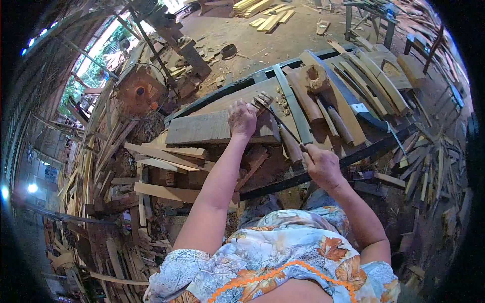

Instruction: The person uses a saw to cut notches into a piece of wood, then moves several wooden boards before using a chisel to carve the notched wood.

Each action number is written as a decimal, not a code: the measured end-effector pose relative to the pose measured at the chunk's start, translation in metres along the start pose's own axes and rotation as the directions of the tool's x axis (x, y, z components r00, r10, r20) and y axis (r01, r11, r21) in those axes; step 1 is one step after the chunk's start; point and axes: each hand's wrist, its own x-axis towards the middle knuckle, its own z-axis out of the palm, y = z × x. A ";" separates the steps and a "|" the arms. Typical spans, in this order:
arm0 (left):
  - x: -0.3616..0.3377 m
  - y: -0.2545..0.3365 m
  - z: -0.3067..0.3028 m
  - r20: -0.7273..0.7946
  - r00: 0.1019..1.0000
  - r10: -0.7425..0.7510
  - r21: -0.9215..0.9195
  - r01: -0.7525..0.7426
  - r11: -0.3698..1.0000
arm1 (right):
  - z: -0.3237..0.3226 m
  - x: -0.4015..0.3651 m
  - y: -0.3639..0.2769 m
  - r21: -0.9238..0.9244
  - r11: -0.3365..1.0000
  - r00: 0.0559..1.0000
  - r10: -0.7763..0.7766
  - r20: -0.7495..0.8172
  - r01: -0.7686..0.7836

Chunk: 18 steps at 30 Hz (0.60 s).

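we see the left hand [242, 118] resting on a plank [202, 131] at the middle of the bench [374, 149]. its fingers are curled and pressed together over a small carved piece [263, 98] at the plank's far right corner. the right hand [322, 165], nearer and further right, is closed in a fist round the handle of a thin tool [280, 123]. the tool's dark shaft runs far and left from the fist to the piece, and its tip meets the wood just beside the left fingers. whether the tip cuts in or only touches, we cannot tell.

right of the tool, round sticks [305, 101] lie side by side on the bench. at their far end sits a knotty block [317, 77], and a long knife [359, 108] with a pale band lies just right of them. far to the left, a rusty disc [137, 92] stands among heaps of offcuts [111, 166] that cover the floor.
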 end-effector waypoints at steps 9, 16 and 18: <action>-0.001 0.007 -0.006 0.020 0.999 0.038 -0.023 -0.038 0.999 | 0.042 0.061 -0.030 0.065 0.994 0.986 -0.080 -0.146 0.090; 0.000 0.000 -0.002 0.039 0.996 0.076 -0.020 -0.075 0.997 | 0.052 0.058 -0.019 -0.026 0.999 0.999 -0.032 -0.038 0.031; 0.000 0.005 -0.007 0.056 0.997 0.053 0.004 -0.053 0.999 | 0.052 0.058 -0.020 -0.035 0.999 0.999 -0.023 -0.039 0.022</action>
